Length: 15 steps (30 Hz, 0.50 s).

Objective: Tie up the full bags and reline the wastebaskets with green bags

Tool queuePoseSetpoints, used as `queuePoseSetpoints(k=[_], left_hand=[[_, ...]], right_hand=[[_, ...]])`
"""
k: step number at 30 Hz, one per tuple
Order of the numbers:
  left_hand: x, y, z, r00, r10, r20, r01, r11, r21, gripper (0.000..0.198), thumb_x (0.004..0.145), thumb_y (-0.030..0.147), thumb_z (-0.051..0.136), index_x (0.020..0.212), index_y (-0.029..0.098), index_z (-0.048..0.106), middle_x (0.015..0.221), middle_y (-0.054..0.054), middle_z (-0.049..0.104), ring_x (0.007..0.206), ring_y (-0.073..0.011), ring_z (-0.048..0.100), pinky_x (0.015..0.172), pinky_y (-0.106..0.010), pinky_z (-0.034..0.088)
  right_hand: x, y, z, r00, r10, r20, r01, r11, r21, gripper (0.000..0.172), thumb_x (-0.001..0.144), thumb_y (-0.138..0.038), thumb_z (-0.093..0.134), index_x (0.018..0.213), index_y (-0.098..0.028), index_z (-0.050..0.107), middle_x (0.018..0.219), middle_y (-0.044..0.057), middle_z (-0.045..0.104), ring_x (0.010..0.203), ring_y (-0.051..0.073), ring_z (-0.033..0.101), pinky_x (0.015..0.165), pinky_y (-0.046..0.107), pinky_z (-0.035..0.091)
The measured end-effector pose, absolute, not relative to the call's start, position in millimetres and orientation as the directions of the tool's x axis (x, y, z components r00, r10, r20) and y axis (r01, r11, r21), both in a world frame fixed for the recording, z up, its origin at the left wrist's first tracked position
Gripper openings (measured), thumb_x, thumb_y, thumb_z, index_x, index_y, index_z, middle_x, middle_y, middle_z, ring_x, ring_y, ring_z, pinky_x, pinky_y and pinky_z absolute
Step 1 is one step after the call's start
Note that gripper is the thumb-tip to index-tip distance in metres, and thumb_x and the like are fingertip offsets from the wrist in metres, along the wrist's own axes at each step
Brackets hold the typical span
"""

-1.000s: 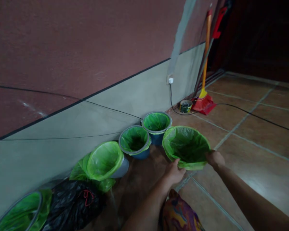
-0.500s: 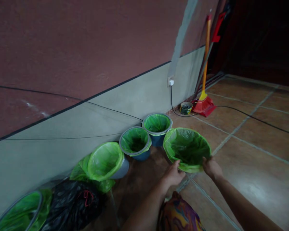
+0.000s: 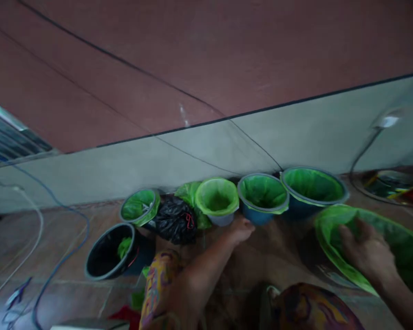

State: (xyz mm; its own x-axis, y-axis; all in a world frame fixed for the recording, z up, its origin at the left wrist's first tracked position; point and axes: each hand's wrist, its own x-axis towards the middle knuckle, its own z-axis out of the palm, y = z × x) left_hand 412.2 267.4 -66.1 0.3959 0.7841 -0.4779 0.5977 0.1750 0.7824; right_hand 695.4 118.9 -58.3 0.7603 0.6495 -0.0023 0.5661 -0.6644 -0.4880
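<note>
My right hand [image 3: 368, 250] is over the mouth of a large trash bin lined with a green plastic bag [image 3: 333, 259]; its fingers are spread and hold nothing. My left hand [image 3: 241, 229] is low beside a small pale bin with a light green liner [image 3: 223, 219] and in front of a blue bin with a green liner [image 3: 261, 215]. Motion blurs its fingers, and I cannot tell whether they touch either bin. Another lined blue bin [image 3: 301, 208] stands against the wall between the blue bin and the large one.
A tied black garbage bag [image 3: 175, 221] lies beside a lined bin [image 3: 154, 215] at left. Nearer is a dark bin [image 3: 134, 247] with a green scrap inside. A blue cable [image 3: 84, 229] crosses the floor; a plug [image 3: 388, 121] and a can [image 3: 387, 183] are at right.
My view has swung left. My left hand has let go of the large lined bin's rim and moved left to the smaller bins. My right hand has gone from gripping the rim to spread over the opening.
</note>
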Motion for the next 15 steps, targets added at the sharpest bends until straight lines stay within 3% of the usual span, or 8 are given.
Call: queuePoseSetpoints(k=[3, 6, 9, 11, 15], left_hand=[[327, 299, -33, 0.22, 0.853, -0.473, 0.421, 0.354, 0.835, 0.01, 0.078, 0.021, 0.067, 0.081, 0.013, 0.07, 0.067, 0.0, 0.064, 0.067, -0.0128, 0.059, 0.068, -0.025, 0.047], [232, 314, -9, 0.088, 0.88, -0.466, 0.234, 0.436, 0.869, 0.019, 0.08, 0.027, 0.069, 0.094, 0.014, 0.069, 0.081, -0.003, 0.069, 0.067, -0.0102, 0.062, 0.065, -0.022, 0.045], [135, 303, -11, -0.156, 0.846, -0.51, -0.115, 0.497, 0.86, 0.026, 0.079, 0.027, 0.073, 0.1, 0.015, 0.067, 0.09, -0.006, 0.072, 0.067, -0.0093, 0.064, 0.064, -0.02, 0.046], [79, 283, -27, -0.349, 0.742, -0.573, -0.328, 0.476, 0.816, 0.02, 0.08, 0.026, 0.072, 0.095, 0.013, 0.066, 0.081, -0.005, 0.07, 0.061, -0.0087, 0.062, 0.06, -0.02, 0.046], [-3, 244, -67, -0.584, 0.456, -0.671, -0.543, 0.396, 0.741, 0.019, 0.088, 0.03, 0.064, 0.094, 0.012, 0.063, 0.069, -0.002, 0.063, 0.051, -0.0079, 0.056, 0.055, -0.02, 0.046]], right_hand=[[629, 183, -44, 0.47, 0.882, 0.016, 0.771, -0.402, -0.495, 0.069, 0.092, -0.052, 0.036, 0.138, -0.004, 0.052, 0.135, 0.028, 0.059, 0.13, 0.04, 0.054, 0.109, 0.051, 0.045], [548, 236, -38, 0.143, 0.989, -0.025, 0.863, -0.137, -0.487, 0.056, 0.09, -0.044, 0.043, 0.129, -0.009, 0.06, 0.128, 0.022, 0.066, 0.12, 0.035, 0.062, 0.105, 0.046, 0.048], [462, 271, -37, -0.158, 0.98, -0.116, 0.864, 0.081, -0.497, 0.046, 0.088, -0.037, 0.048, 0.123, -0.013, 0.066, 0.125, 0.018, 0.069, 0.115, 0.031, 0.066, 0.102, 0.042, 0.05], [403, 287, -38, -0.319, 0.935, -0.157, 0.831, 0.196, -0.521, 0.044, 0.088, -0.033, 0.05, 0.123, -0.011, 0.066, 0.125, 0.018, 0.069, 0.115, 0.03, 0.066, 0.102, 0.041, 0.049], [282, 310, -42, -0.498, 0.839, -0.221, 0.738, 0.275, -0.616, 0.043, 0.09, -0.024, 0.05, 0.128, -0.008, 0.063, 0.128, 0.018, 0.068, 0.115, 0.025, 0.066, 0.102, 0.035, 0.048]])
